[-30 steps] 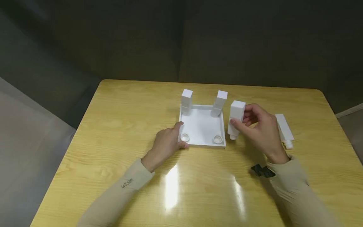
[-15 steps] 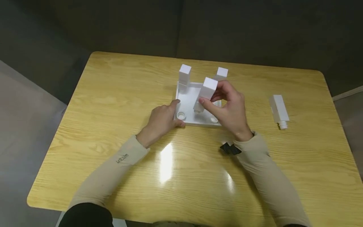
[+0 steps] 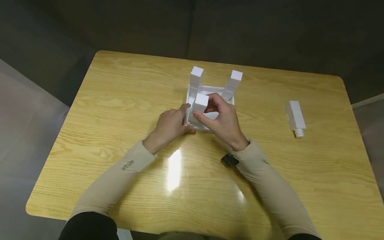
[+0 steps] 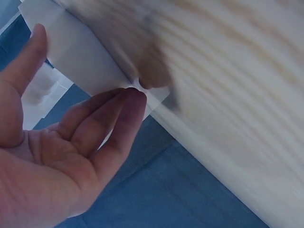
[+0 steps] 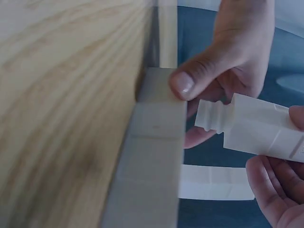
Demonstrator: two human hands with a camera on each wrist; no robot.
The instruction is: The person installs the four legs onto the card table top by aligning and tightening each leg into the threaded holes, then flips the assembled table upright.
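My right hand [image 3: 223, 123] pinches one white square leg [image 3: 199, 103] between thumb and fingers, holding it upright over the near-left corner of the white tray [image 3: 210, 90]. In the right wrist view the leg's threaded round neck [image 5: 212, 117] hangs just beside the tray's edge [image 5: 159, 142], close to it but not seated. My left hand [image 3: 171, 125] rests on the table with fingers mostly straight, thumb and fingertips pressing the tray's left edge; the left wrist view shows those fingertips [image 4: 128, 102] touching the white wall.

I count four legs in all: one in my grip, two standing upright at the tray's far corners, the far-left leg [image 3: 196, 77] and the far-right leg [image 3: 233, 81], and one spare leg [image 3: 295, 117] lying flat on the yellow wooden table [image 3: 120, 100], well apart to the right. There is one tray. A small dark object [image 3: 229, 160] sits beneath my right wrist.

The only writing is on my left sleeve [image 3: 127, 165]; it appears to read "Let's Slim", though it is too small to be sure.
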